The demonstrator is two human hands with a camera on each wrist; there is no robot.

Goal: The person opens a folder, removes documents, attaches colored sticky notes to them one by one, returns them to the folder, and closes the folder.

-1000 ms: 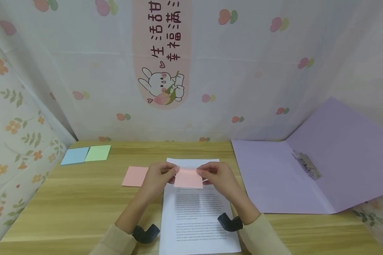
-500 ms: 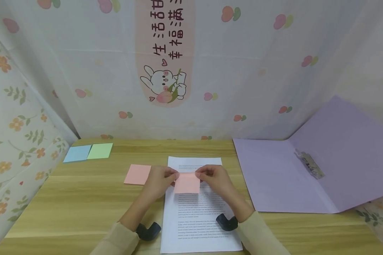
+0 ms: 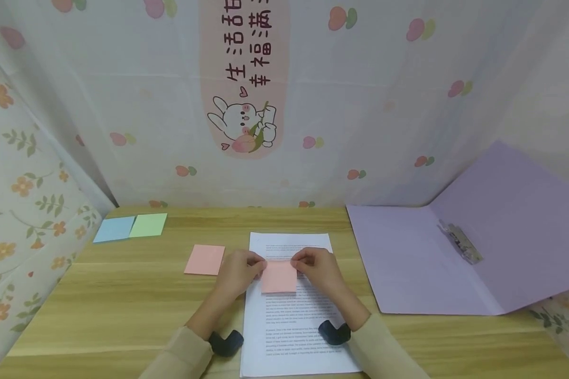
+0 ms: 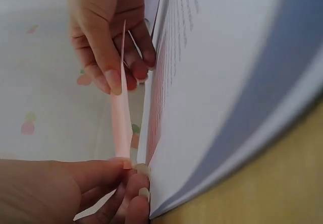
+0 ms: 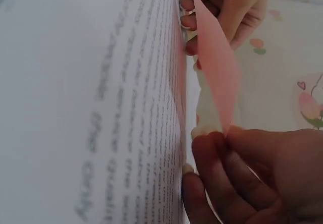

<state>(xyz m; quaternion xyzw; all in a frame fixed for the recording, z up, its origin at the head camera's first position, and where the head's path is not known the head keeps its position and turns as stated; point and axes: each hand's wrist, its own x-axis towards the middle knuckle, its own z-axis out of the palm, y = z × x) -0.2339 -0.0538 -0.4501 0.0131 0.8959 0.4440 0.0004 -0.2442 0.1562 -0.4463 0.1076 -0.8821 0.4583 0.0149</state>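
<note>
Between both hands a pink sticky note (image 3: 278,278) is stretched over a stack of printed paper (image 3: 303,337). My left hand (image 3: 237,271) pinches its upper left corner between thumb and forefinger. The upper right corner is pinched by my right hand (image 3: 320,268) in the same way. In the left wrist view the note (image 4: 121,123) stands slightly off the page, and the right wrist view shows the note (image 5: 217,57) tilted from the sheet too. Fingertips of both hands are at or very near the paper; whether they press on it I cannot tell.
A pink sticky note pad (image 3: 205,259) lies left of the paper. Farther back left are a blue pad (image 3: 115,229) and a green pad (image 3: 148,225). An opened purple folder (image 3: 398,252) with a metal clip (image 3: 461,243) lies at the right, its cover against the curtain (image 3: 384,79).
Both hands have lowered the pink note toward the near side of the page, away from the top edge. Top printed lines of the paper have come into sight. The head view has shifted slightly.
</note>
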